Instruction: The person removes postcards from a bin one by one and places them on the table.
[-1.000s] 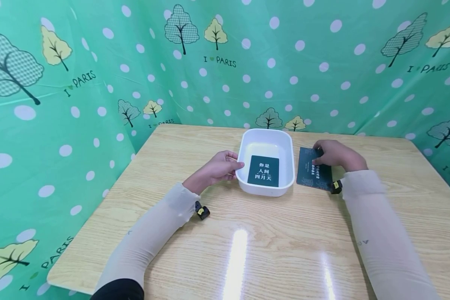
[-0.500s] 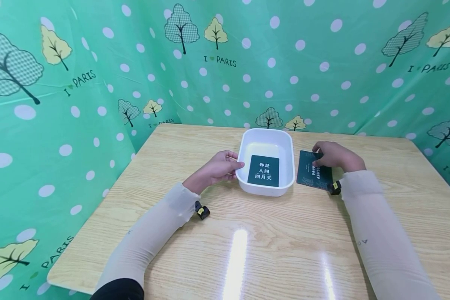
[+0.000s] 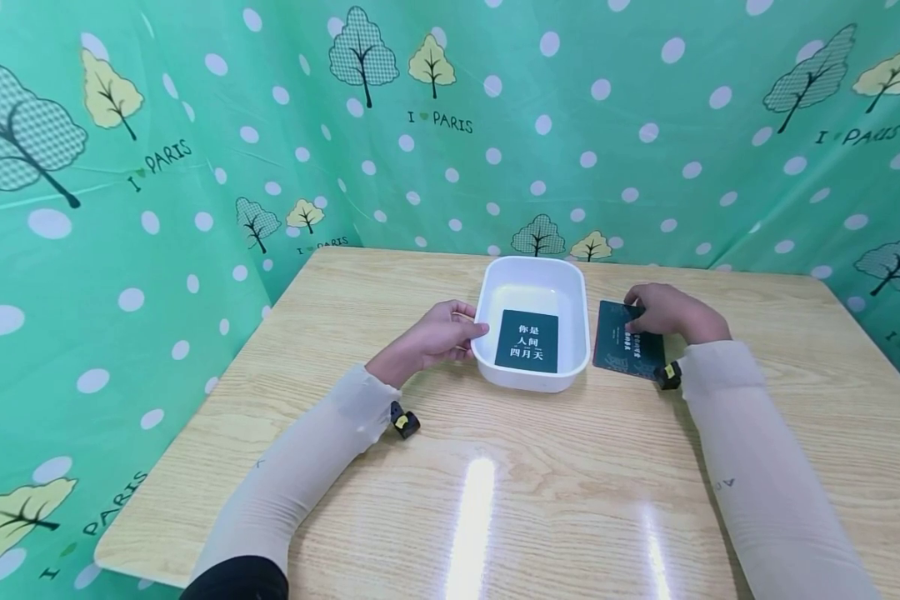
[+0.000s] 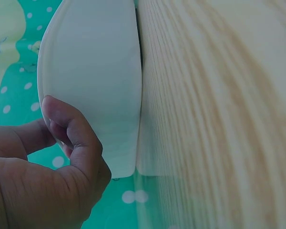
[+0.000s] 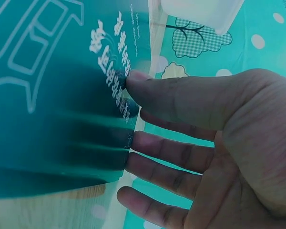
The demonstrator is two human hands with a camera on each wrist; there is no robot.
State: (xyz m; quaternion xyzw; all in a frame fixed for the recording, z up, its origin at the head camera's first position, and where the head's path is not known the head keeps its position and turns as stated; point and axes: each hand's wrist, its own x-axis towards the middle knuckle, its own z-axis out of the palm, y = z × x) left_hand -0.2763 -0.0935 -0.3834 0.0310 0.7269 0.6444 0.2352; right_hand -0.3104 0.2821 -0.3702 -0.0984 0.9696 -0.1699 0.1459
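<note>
A white plastic tub (image 3: pixel 532 382) stands near the back of the table. My left hand (image 3: pixel 444 333) pinches its left rim, thumb on one side and fingers on the other, as the left wrist view also shows. Inside the tub lies a dark green booklet (image 3: pixel 510 337) with large white characters. To the right of the tub, my right hand (image 3: pixel 667 310) holds a second thin dark green booklet (image 3: pixel 615 342) with white writing and line drawings. In the right wrist view, the thumb presses on this booklet's cover (image 5: pixel 52 129) while the fingers reach its edge.
The light wood-grain table (image 3: pixel 390 517) extends around the tub on all sides. A green dotted curtain (image 3: pixel 450 150) with tree prints hangs behind it and along the left. Each wrist carries a small black camera.
The booklet in my right hand has tipped slightly, its far edge now a little nearer me; that hand barely shifted. My left hand and the tub look unmoved.
</note>
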